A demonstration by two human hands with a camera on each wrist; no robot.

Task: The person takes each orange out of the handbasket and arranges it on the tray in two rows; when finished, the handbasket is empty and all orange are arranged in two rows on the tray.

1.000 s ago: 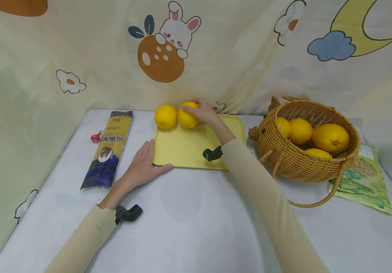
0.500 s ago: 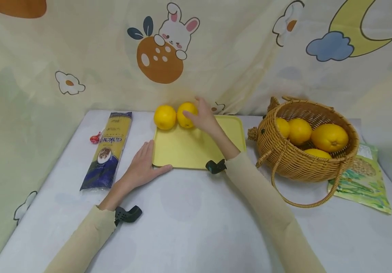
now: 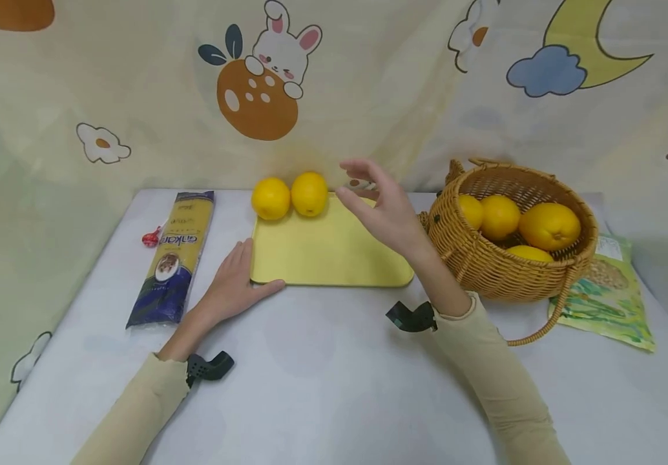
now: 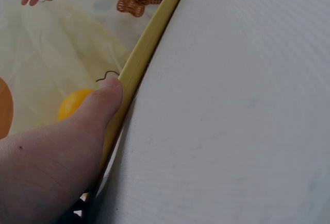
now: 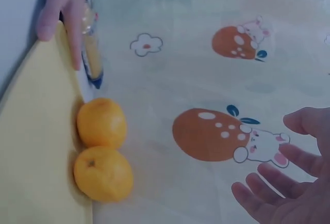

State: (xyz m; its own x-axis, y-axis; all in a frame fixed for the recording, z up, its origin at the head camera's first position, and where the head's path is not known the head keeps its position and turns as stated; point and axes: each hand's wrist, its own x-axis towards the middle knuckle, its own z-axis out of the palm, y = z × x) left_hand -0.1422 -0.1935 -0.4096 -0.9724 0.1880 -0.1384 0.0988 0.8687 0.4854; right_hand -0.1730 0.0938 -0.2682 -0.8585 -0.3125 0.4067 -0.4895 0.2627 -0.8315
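Two oranges, a left orange [image 3: 271,199] and a right orange [image 3: 309,194], sit side by side at the back left of a yellow tray [image 3: 334,258]. My left hand [image 3: 232,284] rests at the tray's front left corner, fingers along the left side and thumb along the front edge. In the left wrist view the thumb [image 4: 103,100] lies against the tray's rim. My right hand [image 3: 389,210] is raised over the tray's right part, apart from the oranges, fingers loosely bent with nothing in them. The right wrist view shows its fingers [image 5: 278,183] spread.
On the right stands a wicker basket [image 3: 485,271] with several oranges [image 3: 549,226] in it, its handle hanging forward. A green packet [image 3: 607,297] lies behind it. To the left are a blue and yellow pasta packet [image 3: 174,258] and a red-wrapped candy [image 3: 150,237]. A printed cloth hangs behind.
My right hand has let go of the right orange and moved up and right, away from it. The left hand stays at the tray's corner. The head view has shifted slightly.
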